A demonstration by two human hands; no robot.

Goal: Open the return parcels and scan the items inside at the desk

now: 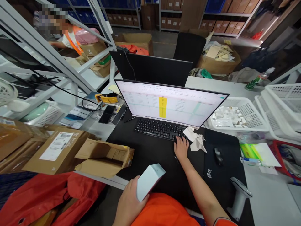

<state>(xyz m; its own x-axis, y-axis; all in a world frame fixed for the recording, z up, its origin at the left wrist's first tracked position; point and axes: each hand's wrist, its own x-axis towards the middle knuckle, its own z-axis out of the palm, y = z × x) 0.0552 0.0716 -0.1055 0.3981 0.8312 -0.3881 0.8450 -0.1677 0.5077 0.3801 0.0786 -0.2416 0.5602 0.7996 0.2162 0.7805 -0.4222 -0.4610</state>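
Observation:
My left hand (132, 197) is wrapped round a small pale blue box (148, 182), held tilted at the desk's front edge. My right hand (181, 148) lies with fingers stretched over the right end of a black keyboard (155, 128). Crumpled white paper (197, 141) is just right of those fingers. Behind the keyboard stands a lit monitor (145, 100) showing a spreadsheet with a yellow column. An opened cardboard box (103, 157), its flaps spread, sits left of the keyboard.
A mouse (218, 156) and a barcode scanner (238, 197) lie on the right. White baskets (256, 121) stand beyond them. On the left are a closed carton (56, 150), a phone (107, 114) and a yellow-black device (107, 98). Another person (72, 37) is behind the frame at far left.

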